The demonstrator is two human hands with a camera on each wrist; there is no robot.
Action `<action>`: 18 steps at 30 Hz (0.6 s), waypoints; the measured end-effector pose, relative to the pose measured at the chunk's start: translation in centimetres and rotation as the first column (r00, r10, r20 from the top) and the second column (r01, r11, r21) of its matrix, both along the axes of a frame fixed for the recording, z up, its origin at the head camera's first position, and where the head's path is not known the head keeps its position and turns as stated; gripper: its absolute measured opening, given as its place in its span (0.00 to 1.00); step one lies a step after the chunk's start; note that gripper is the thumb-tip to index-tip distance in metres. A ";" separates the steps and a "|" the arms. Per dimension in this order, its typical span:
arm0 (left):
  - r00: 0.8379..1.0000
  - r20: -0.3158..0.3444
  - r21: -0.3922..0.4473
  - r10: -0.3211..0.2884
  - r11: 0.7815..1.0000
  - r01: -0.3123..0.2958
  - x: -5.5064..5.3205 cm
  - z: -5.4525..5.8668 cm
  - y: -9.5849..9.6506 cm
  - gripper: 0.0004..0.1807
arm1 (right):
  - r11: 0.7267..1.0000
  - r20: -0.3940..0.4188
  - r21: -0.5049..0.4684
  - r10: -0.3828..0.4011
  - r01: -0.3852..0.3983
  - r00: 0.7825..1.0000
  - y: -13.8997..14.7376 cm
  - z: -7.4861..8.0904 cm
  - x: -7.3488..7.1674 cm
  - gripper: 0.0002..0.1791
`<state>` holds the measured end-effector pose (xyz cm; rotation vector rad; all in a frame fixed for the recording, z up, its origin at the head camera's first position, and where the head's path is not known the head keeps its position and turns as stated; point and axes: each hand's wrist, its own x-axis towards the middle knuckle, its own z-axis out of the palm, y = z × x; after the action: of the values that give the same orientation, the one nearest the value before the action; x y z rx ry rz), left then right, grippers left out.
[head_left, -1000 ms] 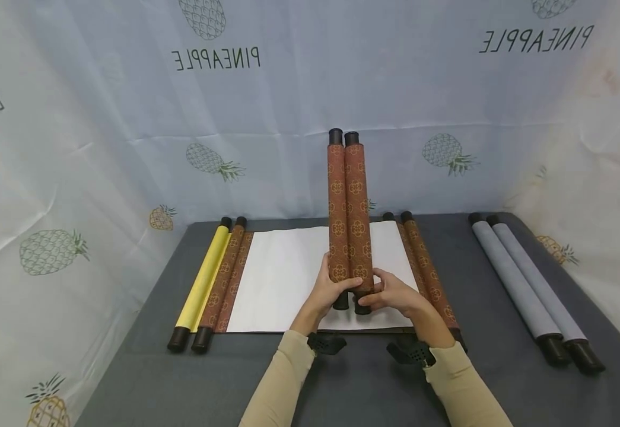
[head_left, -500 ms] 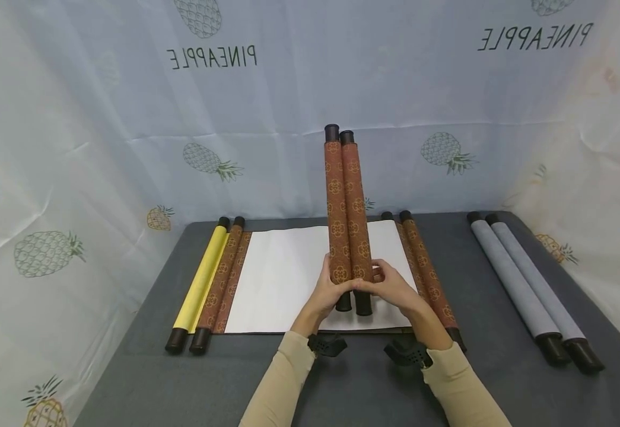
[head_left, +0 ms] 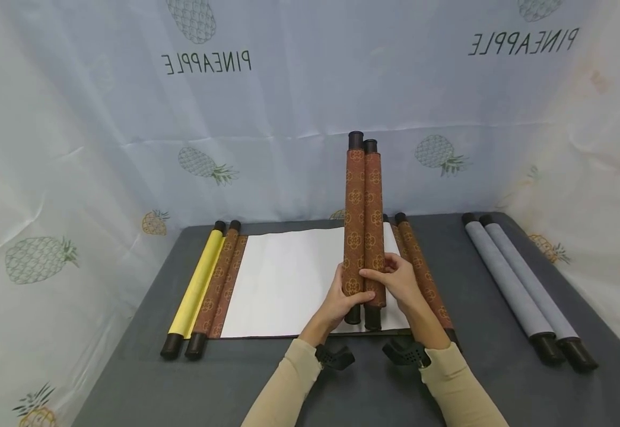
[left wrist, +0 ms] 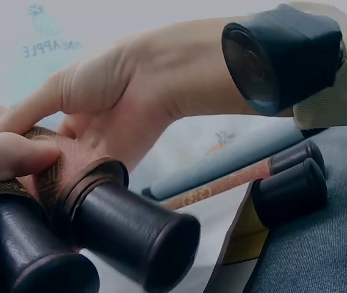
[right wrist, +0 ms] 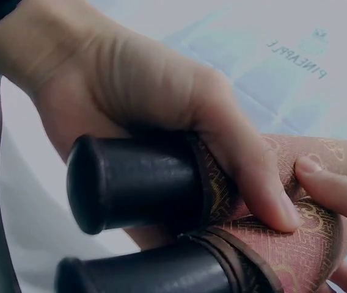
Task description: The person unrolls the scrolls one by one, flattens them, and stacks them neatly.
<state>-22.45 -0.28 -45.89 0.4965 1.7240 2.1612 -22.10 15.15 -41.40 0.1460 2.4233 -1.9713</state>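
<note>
Both hands hold a brown-red hand scroll point(head_left: 355, 196) upright over the table, its two gold-patterned rollers side by side. My left hand point(head_left: 337, 303) grips it low from the left, thumb laid across the front. From the other side my right hand point(head_left: 404, 283) grips slightly higher, its thumb on the right roller. Black end knobs point(left wrist: 143, 235) stick out below the hands in the left wrist view. The left thumb point(right wrist: 262, 183) presses on the patterned cloth in the right wrist view. Most fingers behind the rollers are hidden.
Behind the hands an unrolled scroll with white paper point(head_left: 283, 279) lies on the dark grey table point(head_left: 144, 391). A yellow scroll point(head_left: 197, 284) lies at its left. A grey-blue scroll point(head_left: 512, 279) with two rollers lies at right. A pineapple-print curtain point(head_left: 299, 89) hangs behind.
The held scroll has moved a little right and down with both hands. The right thumb has shifted up the right roller, apart from the left thumb. The head view has turned slightly.
</note>
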 end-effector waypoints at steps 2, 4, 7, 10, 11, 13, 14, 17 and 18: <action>1.000 -0.020 -0.031 0.017 0.999 -0.018 0.0 0.0 0.0 0.43 | 1.000 0.002 -0.006 -0.017 0.017 1.000 0.1 0.0 0.0 0.35; 0.997 -0.059 -0.082 0.053 0.995 -0.058 0.0 0.0 -0.1 0.42 | 1.000 0.002 -0.001 -0.023 0.023 1.000 0.1 0.1 0.0 0.34; 0.985 -0.121 -0.179 0.123 0.973 -0.144 0.0 0.0 -0.4 0.41 | 1.000 0.019 0.014 -0.027 0.026 0.999 0.0 0.1 0.1 0.36; 0.971 -0.165 -0.247 0.173 0.946 -0.210 -0.1 0.1 -0.7 0.37 | 1.000 0.047 0.019 -0.016 0.016 0.999 0.0 0.1 0.2 0.41; 0.968 -0.172 -0.265 0.181 0.938 -0.222 -0.2 0.1 -0.8 0.35 | 1.000 0.056 0.015 -0.013 0.013 0.998 0.0 0.1 0.2 0.42; 0.964 -0.187 -0.288 0.187 0.928 -0.236 -0.2 0.2 -1.1 0.31 | 1.000 0.072 0.005 0.000 0.000 0.997 0.1 0.2 0.3 0.44; 0.963 -0.198 -0.294 0.185 0.926 -0.238 -0.2 0.2 -1.2 0.29 | 1.000 0.079 -0.001 0.008 -0.008 0.997 0.1 0.3 0.3 0.44; 0.961 -0.218 -0.294 0.171 0.927 -0.232 -0.4 0.4 -1.6 0.27 | 0.999 0.083 -0.027 0.030 -0.028 0.996 0.1 0.4 0.3 0.44; 0.962 -0.219 -0.290 0.165 0.930 -0.225 -0.6 0.5 -1.8 0.28 | 0.999 0.084 -0.036 0.040 -0.037 0.996 0.1 0.5 0.3 0.44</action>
<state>-23.02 -2.05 -45.38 0.4748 2.2610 1.9599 -21.76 15.24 -40.88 0.1774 2.3217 -1.9484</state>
